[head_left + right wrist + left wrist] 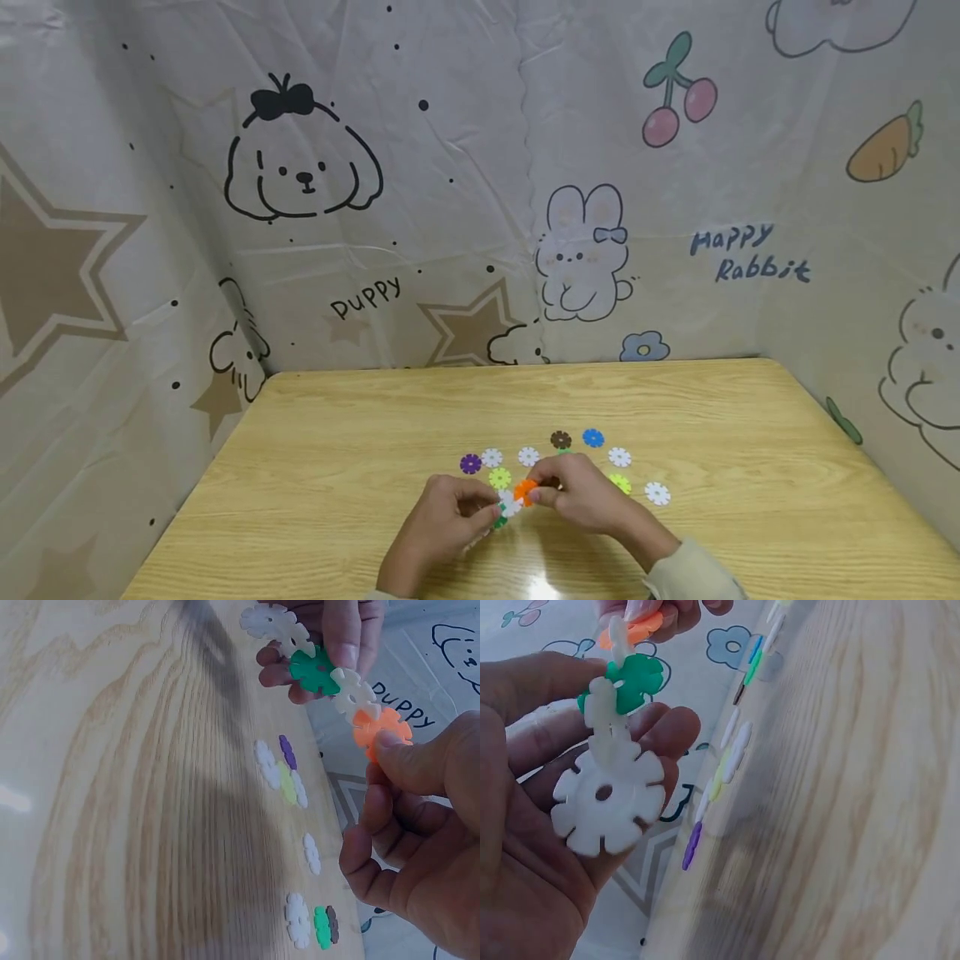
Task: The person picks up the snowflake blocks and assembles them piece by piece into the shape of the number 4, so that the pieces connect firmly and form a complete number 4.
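Chain of slotted discs (511, 503), held from left hand (444, 518) to right hand (583, 493) above surface (337, 467).
Head: chain roughly midway between the surface's left and right edges; left hand, fingers curled, grips near the green disc (500, 522); right hand pinches the orange disc (522, 492). Loose discs lie towards the far edge: purple (470, 464) leftmost, brown (561, 439) and blue (593, 437) farthest back, a white one (657, 493) rightmost. Left wrist: left hand nearly closed, fingers bent behind the chain; white end disc (604, 817) faces the camera in front of the palm. Right wrist: five discs linked, in order white, white, green, white, orange; right thumb presses on the orange disc, fingers curled beneath; left thumb touches the green one.
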A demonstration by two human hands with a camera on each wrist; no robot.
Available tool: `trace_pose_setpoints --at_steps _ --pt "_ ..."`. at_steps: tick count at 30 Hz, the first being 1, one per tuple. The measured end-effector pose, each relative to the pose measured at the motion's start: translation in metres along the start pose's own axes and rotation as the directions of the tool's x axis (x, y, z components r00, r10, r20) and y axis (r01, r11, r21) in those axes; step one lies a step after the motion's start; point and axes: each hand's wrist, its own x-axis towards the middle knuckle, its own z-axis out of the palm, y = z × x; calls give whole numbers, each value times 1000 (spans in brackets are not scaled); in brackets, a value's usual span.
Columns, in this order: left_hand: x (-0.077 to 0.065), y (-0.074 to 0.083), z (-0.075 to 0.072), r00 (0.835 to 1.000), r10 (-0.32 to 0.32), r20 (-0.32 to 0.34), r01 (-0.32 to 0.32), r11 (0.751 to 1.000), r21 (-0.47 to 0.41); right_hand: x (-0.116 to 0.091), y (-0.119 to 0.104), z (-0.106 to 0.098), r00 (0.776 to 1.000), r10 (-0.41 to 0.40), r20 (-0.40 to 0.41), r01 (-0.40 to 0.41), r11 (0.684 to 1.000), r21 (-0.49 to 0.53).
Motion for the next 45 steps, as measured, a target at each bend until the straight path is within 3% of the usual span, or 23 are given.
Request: trace_pose_setpoints --at_steps 7,18,28,34,45 --pt "2 0 1 999 -26 -20 26 1000 -14 3 -3 4 1000 -18 16 17 998 61" --pt "4 1 0 999 17 -36 -18 1000 -8 7 -10 8 999 44 0 -44 995 87" --pt "4 2 -1 998 27 -58 -28 1000 -10 11 -11 13 999 37 -34 -34 996 84" --pt "3 0 -3 992 80 -95 -75 995 61 12 -12 16 997 51 -51 -46 995 89" --pt "-1 -3 -11 972 110 -209 -79 985 152 13 -5 24 989 93 -115 -82 992 97"
